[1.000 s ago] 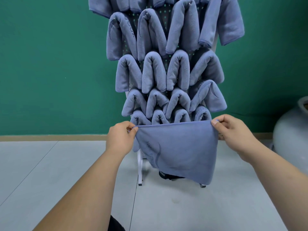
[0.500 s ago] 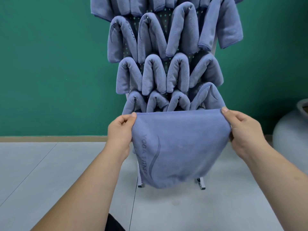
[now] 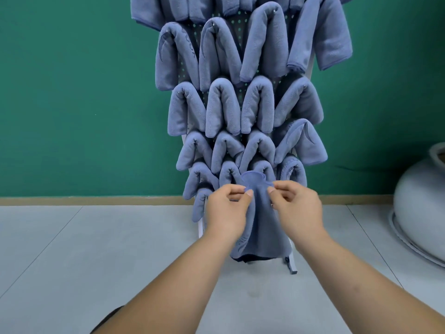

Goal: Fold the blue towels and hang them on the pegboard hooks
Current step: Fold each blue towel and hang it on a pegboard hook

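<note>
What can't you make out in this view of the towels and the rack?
Head view only.
Hooks on the pegboard: only tips show among the hung towels; no free one is visible.
Top row of towels: cut off by the upper edge.
Print on the held towel: mostly behind the left hand and folds.
Grey pot: cut off by the right edge.

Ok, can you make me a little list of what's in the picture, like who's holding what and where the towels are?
left hand: pinches the top edge of the held towel
right hand: pinches the same edge, close beside the other
held towel: blue, hangs down, not yet on a hook
pegboard: dark, dotted, mostly covered
hung towels: blue, folded, in rows over hooks
pot: pale, round, at the right
</note>
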Demonstrator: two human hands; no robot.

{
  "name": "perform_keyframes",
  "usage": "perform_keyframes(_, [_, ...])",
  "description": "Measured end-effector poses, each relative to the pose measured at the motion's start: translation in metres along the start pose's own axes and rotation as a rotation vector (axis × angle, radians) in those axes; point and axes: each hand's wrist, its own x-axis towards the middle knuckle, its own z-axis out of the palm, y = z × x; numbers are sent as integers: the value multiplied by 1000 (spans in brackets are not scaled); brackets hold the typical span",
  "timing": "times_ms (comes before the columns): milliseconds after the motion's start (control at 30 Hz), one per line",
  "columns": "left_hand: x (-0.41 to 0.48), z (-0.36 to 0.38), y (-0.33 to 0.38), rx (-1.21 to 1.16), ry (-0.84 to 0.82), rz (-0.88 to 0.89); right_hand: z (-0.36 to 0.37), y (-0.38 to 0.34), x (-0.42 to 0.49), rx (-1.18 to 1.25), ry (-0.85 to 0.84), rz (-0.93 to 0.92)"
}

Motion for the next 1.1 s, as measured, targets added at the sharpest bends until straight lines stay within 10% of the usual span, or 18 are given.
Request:
perform_keyframes(900, [-1,-3,3,-28,-298,-91,6,9,-13,-195,-80,-119])
perform_keyframes(1100, [27,-41,-13,651,-324,79,-5,8,-1,-157,-124,-165])
